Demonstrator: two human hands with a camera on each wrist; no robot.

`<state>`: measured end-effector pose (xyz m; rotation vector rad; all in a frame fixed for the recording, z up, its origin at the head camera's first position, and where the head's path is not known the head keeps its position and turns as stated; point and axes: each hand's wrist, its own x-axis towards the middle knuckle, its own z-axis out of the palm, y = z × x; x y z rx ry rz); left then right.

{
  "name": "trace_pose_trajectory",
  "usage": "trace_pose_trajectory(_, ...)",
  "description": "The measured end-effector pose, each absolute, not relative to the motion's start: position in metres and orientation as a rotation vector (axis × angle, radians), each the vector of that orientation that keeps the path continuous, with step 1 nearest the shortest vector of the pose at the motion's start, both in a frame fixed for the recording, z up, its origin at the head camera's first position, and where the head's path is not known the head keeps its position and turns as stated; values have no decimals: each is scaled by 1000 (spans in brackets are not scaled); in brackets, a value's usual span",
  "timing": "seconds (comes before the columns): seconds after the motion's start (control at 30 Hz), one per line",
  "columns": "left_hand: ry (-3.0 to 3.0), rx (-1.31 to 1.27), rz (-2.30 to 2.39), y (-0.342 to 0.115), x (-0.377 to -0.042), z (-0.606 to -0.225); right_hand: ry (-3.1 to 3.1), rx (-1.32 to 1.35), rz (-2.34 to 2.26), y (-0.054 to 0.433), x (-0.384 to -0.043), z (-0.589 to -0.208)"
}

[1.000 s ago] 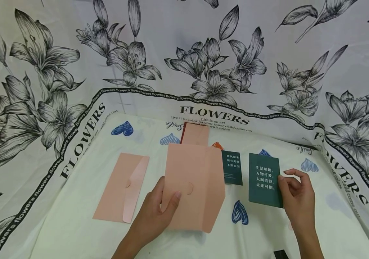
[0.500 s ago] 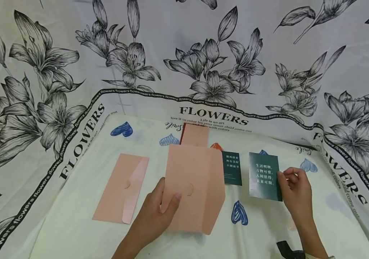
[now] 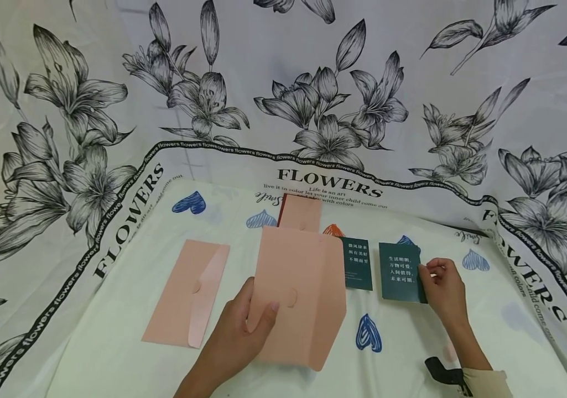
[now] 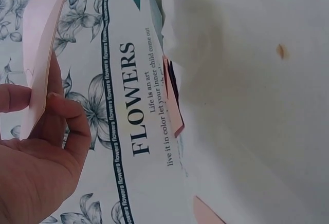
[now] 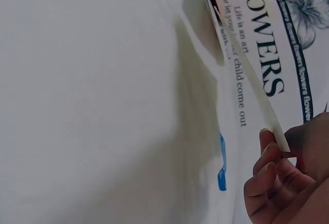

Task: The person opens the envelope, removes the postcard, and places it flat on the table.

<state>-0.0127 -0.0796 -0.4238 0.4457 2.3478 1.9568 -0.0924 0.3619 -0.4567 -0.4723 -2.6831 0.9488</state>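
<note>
In the head view my left hand (image 3: 240,326) grips a pink envelope (image 3: 285,293) by its left edge, thumb on the front and fingers behind. Its flap (image 3: 332,301) stands unfolded on the right side. The left wrist view shows the same envelope (image 4: 43,44) nearly edge-on, raised above the table. My right hand (image 3: 445,290) pinches a dark green card (image 3: 400,271) with white printed text by its right edge. Seen from the right wrist, this card (image 5: 259,93) is a thin pale strip between thumb and fingers.
A second pink envelope (image 3: 183,298) lies flat at the left, flap folded over. Behind the held envelope lies another pink piece (image 3: 300,213) with a dark red edge. A second green card (image 3: 359,265) lies partly hidden beside it. Flower-printed cloth (image 3: 328,99) rises behind the table.
My right hand has moved a little to the left with the green card, which now looks shorter, tilted back. The left hand keeps its grip on the envelope. The head view has shifted slightly.
</note>
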Motion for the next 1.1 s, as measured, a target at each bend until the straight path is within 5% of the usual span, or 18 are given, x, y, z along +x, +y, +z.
trace_pose_trajectory(1.1,2264,440,1989,-77,-15,-423,-2848,-427,741,366,-114,-481)
